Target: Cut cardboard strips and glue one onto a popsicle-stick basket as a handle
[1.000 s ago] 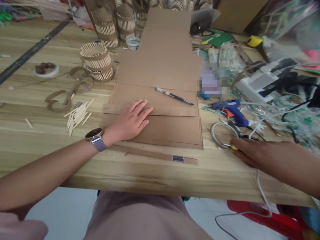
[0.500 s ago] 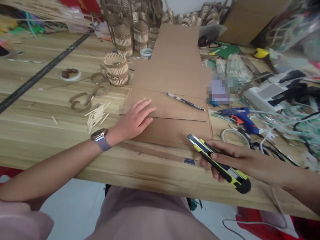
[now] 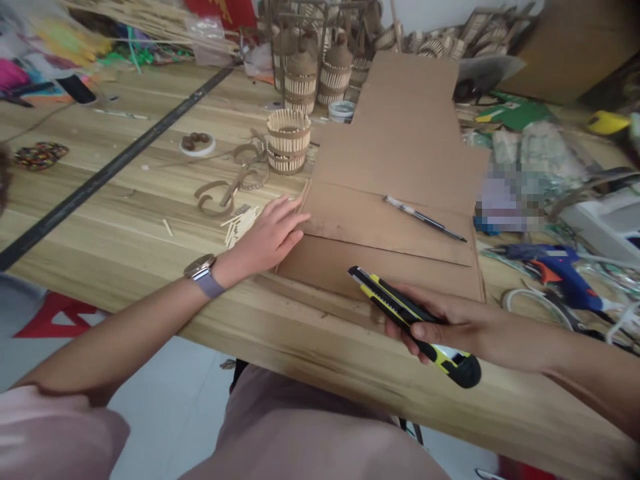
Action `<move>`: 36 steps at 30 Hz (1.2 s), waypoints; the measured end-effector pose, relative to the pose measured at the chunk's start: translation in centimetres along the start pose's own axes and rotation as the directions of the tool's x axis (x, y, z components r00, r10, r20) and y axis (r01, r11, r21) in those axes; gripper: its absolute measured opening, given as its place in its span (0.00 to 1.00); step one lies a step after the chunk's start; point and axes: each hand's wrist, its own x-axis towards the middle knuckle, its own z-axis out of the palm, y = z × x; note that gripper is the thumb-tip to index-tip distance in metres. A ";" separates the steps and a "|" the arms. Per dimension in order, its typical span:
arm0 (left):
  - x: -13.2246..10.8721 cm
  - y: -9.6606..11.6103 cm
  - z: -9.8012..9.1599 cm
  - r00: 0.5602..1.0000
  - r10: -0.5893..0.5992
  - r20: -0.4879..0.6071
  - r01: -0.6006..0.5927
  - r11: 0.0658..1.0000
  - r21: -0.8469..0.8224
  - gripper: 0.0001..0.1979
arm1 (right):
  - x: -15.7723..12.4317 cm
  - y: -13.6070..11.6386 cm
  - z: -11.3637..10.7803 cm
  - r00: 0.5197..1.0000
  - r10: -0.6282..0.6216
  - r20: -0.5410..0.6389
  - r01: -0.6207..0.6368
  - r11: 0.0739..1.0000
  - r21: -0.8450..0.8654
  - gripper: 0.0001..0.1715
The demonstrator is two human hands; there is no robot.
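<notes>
Wooden desk [image 3: 135, 230], pale floor [image 3: 170, 400] below | our right grip [image 3: 445, 323]: clasping cutter [image 3: 385, 297] | our left grip [image 3: 273, 233]: released, spread | cardboard [image 3: 395, 150] beyond right grip, baskets [image 3: 301, 87] farther back

At lower right of centre, the slim plastic utility knife [image 3: 399, 309] is black trimmed in bright yellow. The flat cardboard sheet [image 3: 395, 153] at centre is tan brown; the slender pen [image 3: 425, 219] on it is clear and black. The pistol-shaped glue gun [image 3: 570, 273] at right is blue with an orange trigger [image 3: 545, 272]. The round stick basket [image 3: 289, 141], upper centre, shows pale vertical stripes and brown bands.
</notes>
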 end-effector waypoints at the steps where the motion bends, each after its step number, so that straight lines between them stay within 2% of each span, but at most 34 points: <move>1: 0.0 -0.1 0.0 1.000 0.001 -0.003 -0.001 1.000 -0.007 0.22 | 0.2 0.0 0.1 1.000 -0.011 -0.010 0.011 1.000 0.001 0.39; 6: 0.7 -0.2 -0.1 1.000 0.003 -0.013 -0.003 1.000 0.006 0.22 | 0.7 0.5 0.8 0.994 -0.057 -0.096 0.051 0.997 -0.056 0.31; 11: 1.5 0.2 0.3 0.998 0.056 0.009 -0.056 0.997 0.046 0.21 | 1.1 1.1 1.2 0.988 -0.073 -0.137 0.053 0.989 -0.140 0.35; 15: 2.1 0.6 0.7 0.995 0.098 0.032 -0.100 0.991 0.092 0.21 | 1.5 0.7 1.4 0.989 -0.027 -0.148 -0.019 0.954 -0.300 0.34; 18: 2.9 0.7 1.1 0.991 0.124 0.048 -0.128 0.986 0.109 0.23 | 2.2 -0.4 1.5 0.977 -0.075 -0.198 -0.020 0.897 -0.441 0.34; 23: 4.0 0.9 2.4 0.983 0.141 0.119 -0.155 0.982 0.109 0.27 | 4.1 -2.6 1.8 0.952 -0.192 -0.237 -0.030 0.714 -0.699 0.27; 28: 3.9 1.2 3.3 0.971 0.110 0.212 -0.140 0.981 0.132 0.28 | 6.4 -3.6 2.4 0.945 -0.198 -0.259 -0.135 0.484 -0.864 0.15; 33: 3.7 1.5 3.5 0.978 0.095 0.188 -0.127 0.978 0.166 0.27 | 8.6 -2.7 2.4 0.926 -0.253 -0.279 -0.211 0.266 -0.941 0.17; 36: 3.8 1.5 3.6 0.981 0.097 0.167 -0.126 0.977 0.172 0.26 | 9.4 -2.2 2.1 0.922 -0.272 -0.275 -0.228 0.193 -0.954 0.17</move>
